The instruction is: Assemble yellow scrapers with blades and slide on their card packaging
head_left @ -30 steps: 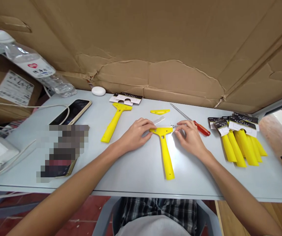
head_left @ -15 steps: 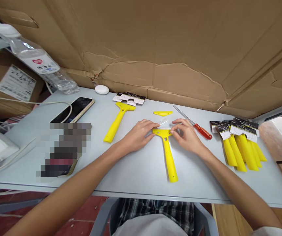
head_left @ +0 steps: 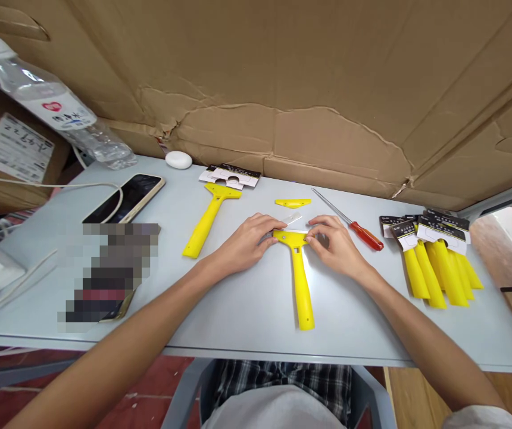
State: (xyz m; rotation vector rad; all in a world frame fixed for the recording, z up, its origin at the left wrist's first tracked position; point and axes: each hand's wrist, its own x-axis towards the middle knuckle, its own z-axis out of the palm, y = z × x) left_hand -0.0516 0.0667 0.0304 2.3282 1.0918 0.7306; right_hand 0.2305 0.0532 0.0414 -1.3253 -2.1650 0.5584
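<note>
On the table (head_left: 238, 322), left hand (head_left: 247, 243) and right hand (head_left: 335, 247) close grips on a yellow T-shaped plastic scraper (head_left: 301, 280).

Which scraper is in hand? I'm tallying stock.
The centre scraper, held by left hand and right hand; the lone one left and carded bundle right lie untouched.

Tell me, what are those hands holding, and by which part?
Both hands hold a yellow plastic scraper by its wide head: the left hand at one end, the right hand at the other.

We're at: makeshift packing bench, storeroom | seen: pale table (head_left: 247, 322), far cardboard sheet (head_left: 283, 89), left carton (head_left: 15, 149), right carded yellow scrapers (head_left: 443, 268), red tile floor (head_left: 166, 381)
</note>
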